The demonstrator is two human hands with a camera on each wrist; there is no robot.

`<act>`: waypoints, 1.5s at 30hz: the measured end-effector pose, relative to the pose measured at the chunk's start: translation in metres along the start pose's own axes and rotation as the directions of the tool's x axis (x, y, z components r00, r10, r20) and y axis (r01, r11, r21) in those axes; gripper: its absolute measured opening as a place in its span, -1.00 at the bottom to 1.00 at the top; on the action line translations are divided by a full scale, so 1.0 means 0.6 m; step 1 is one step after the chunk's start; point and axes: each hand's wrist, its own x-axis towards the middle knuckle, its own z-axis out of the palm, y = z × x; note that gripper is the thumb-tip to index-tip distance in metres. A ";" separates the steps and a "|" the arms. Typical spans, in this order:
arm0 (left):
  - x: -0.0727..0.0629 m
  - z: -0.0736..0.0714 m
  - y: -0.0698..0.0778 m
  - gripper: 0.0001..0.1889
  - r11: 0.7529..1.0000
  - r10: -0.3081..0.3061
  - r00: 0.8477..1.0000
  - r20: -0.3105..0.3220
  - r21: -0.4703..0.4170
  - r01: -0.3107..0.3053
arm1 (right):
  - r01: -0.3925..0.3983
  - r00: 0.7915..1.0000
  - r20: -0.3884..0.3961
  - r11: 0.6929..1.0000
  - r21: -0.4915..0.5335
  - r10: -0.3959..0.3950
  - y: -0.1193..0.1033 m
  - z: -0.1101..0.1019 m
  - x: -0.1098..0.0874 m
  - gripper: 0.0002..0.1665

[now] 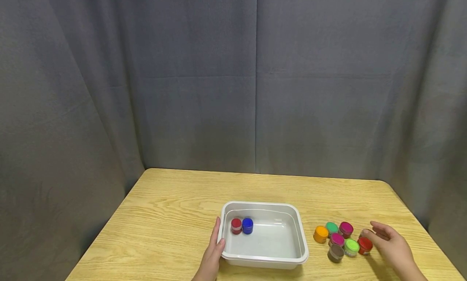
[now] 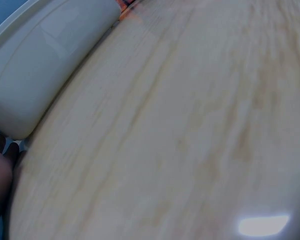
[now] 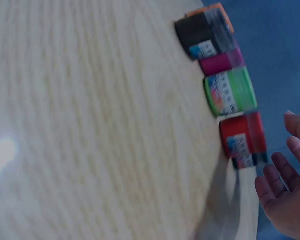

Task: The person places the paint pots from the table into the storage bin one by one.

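Note:
My left hand (image 1: 213, 252) rests along the left side of a white plastic tray (image 1: 262, 262), its fingers mostly straight and its thumb at the rim. Inside the tray stand a dark red paint jar (image 1: 236, 226) and a blue one (image 1: 247, 226), side by side. On the right, my right hand (image 1: 394, 248) hovers beside a red paint jar (image 1: 365, 245), fingers loosely bent and spread. A dark jar (image 3: 250, 160) behind the red one is partly hidden by the thumb in the head view. In the right wrist view, the fingers (image 3: 272, 177) hold nothing.
Several more paint jars cluster right of the tray: orange (image 1: 320, 234), teal (image 1: 331, 227), two magenta (image 1: 345, 229), light green (image 1: 352, 247) and dark brown or black (image 1: 335, 253). Grey curtains (image 1: 197, 110) hang behind and beside the wooden table (image 1: 164, 232).

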 end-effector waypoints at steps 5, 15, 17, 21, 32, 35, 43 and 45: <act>-0.002 0.000 0.001 -0.37 1.000 0.014 1.000 -0.001 0.002 -0.014 | -0.015 1.000 0.024 1.000 0.016 0.015 0.012 -0.001 0.003 0.04; -0.006 0.002 0.004 -0.37 1.000 -0.015 1.000 -0.016 0.009 0.016 | -0.015 0.999 0.028 1.000 0.008 0.015 0.028 0.001 0.017 0.04; -0.005 0.002 0.004 -0.37 1.000 -0.010 1.000 -0.017 0.013 0.010 | -0.013 0.999 0.034 1.000 0.001 0.013 0.031 0.000 0.020 0.05; -0.004 0.002 0.003 -0.37 1.000 -0.013 1.000 -0.018 0.007 0.013 | -0.007 0.999 0.054 1.000 -0.011 0.008 0.034 -0.001 0.023 0.08; -0.001 0.001 0.002 -0.37 1.000 0.001 1.000 -0.015 0.007 -0.001 | 0.021 0.997 0.072 0.997 -0.073 -0.015 0.031 -0.002 0.021 0.02; 0.000 0.002 0.000 -0.37 1.000 0.002 1.000 -0.015 0.000 -0.002 | 0.018 0.998 0.058 0.997 -0.080 -0.014 0.029 -0.003 0.021 0.00; 0.001 0.002 0.000 -0.37 1.000 -0.006 1.000 -0.016 0.001 0.006 | 0.016 1.000 0.023 0.996 -0.084 -0.014 0.030 -0.002 0.022 0.05; 0.000 0.001 -0.001 -0.37 1.000 -0.002 1.000 -0.013 0.003 0.003 | 0.013 1.000 0.027 0.997 -0.082 -0.011 0.029 0.000 0.021 0.08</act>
